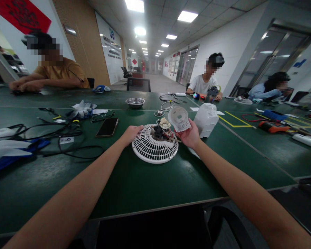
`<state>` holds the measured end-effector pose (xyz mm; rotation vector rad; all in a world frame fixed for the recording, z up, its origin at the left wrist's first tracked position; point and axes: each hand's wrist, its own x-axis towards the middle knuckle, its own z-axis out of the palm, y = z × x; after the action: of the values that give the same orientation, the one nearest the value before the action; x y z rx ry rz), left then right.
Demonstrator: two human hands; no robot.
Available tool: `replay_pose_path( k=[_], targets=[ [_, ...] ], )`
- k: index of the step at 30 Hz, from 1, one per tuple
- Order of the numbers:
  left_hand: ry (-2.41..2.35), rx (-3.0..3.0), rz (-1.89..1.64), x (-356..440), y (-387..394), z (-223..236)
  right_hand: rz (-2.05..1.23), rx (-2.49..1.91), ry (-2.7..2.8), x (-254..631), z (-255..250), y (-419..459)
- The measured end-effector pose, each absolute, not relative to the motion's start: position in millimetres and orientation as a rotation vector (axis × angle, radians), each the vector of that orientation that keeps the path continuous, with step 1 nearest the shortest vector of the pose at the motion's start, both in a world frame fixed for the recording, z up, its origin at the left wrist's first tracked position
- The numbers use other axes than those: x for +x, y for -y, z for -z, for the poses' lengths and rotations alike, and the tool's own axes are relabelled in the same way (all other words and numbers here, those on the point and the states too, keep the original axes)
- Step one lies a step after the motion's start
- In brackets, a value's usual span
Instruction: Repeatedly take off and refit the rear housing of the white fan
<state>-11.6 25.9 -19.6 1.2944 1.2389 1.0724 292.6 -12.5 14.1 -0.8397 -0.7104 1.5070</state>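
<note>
Both hands are occupied on the bench (145, 193): the left hand (131, 133) is pressed on the fan grille (151, 148), while a small round cover (179, 118) is gripped by the right hand (190, 136). Disassembly appears well advanced; the motor (162, 131) is exposed, not yet removed.

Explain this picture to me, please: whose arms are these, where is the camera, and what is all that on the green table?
There is no machine here. The camera sits on a person's head, looking forward and down, so both bare arms are theirs. The left hand rests on the rim of a round white plastic fan grille lying flat on the dark green table, with an exposed motor and wires on top. The right hand holds up a small round white vented cover. Nearby lie a black smartphone, black cables, a white plastic housing and a steel bowl. Other people sit across the table.
</note>
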Motion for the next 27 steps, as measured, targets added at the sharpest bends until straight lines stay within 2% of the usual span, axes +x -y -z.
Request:
replay_pose_path(
  k=[27],
  targets=[
    [-1.266, 1.352, -1.041, -14.9, -29.2, 23.1, -1.490, -0.853, 0.743, 288.8, -12.3, 14.2]
  ],
)
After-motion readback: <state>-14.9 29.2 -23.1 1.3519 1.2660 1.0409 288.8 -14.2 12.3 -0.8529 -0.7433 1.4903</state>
